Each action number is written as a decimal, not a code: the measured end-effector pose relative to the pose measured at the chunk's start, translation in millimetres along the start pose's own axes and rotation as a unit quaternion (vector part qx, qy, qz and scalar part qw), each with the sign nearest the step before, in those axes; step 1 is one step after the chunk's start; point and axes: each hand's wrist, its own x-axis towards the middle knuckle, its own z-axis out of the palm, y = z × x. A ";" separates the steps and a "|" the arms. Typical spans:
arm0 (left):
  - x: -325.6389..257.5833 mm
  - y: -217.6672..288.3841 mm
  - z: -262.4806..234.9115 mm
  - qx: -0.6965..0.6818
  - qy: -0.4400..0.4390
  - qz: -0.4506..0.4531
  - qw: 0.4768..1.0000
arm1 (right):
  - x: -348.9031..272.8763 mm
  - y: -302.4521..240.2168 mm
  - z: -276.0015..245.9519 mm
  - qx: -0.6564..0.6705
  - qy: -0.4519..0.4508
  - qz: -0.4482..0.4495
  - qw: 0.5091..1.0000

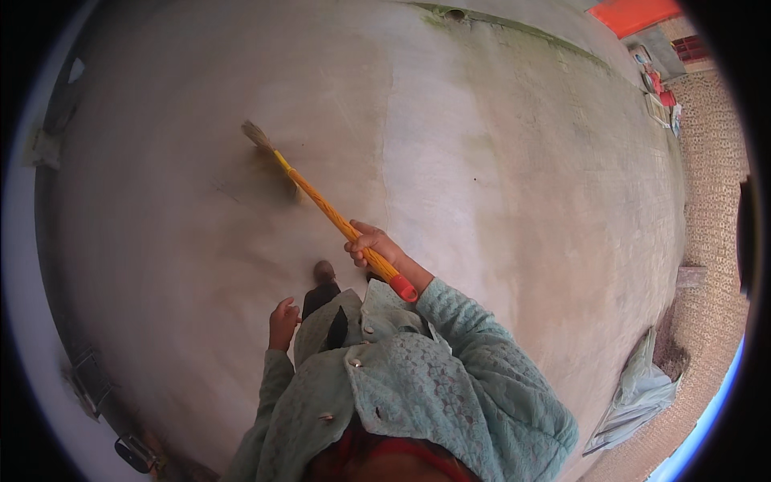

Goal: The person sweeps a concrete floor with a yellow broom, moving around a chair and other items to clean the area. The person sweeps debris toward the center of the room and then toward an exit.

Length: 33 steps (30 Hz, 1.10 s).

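Observation:
My right hand point(373, 243) is wrapped round the orange handle of a broom point(321, 202), close to the red cap at the handle's near end. The broom slants away to the far left, past a yellow collar to brownish bristles point(257, 135) over the concrete floor. A dark shadow lies just below the bristles. Beside my body, my left hand point(283, 321) hangs with nothing in it, its fingers loosely bent and apart. Green patterned sleeves cover both arms. One brown shoe point(324, 271) shows below the broom.
A textured wall point(711, 169) runs along the right. A crumpled grey-green sheet point(642, 398) lies by its foot. Red and white items point(662, 95) sit at the far right. At the back, a mossy ledge point(522, 30) has a round pipe opening point(455, 14). A dark object point(135, 454) stands near left.

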 end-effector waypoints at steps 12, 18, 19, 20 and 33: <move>-7.5 10.6 9.9 0.092 -0.044 -0.002 0.995 | -197.7 -18.0 -105.3 0.057 0.170 -0.220 0.959; -10.2 -0.8 -0.8 0.097 0.035 -0.029 0.994 | -163.9 -38.1 -221.7 0.202 0.214 -0.123 0.948; -12.3 -10.7 -3.4 0.096 0.050 -0.048 0.993 | -153.4 -48.5 -228.4 0.252 0.213 -0.079 0.941; -15.1 -21.2 -5.9 0.095 0.065 -0.068 0.991 | -138.2 -54.0 -232.2 0.243 0.206 -0.050 0.947; -36.5 -143.6 -5.6 0.115 0.061 -0.065 0.989 | 76.7 -48.8 -11.3 0.128 0.058 0.179 0.974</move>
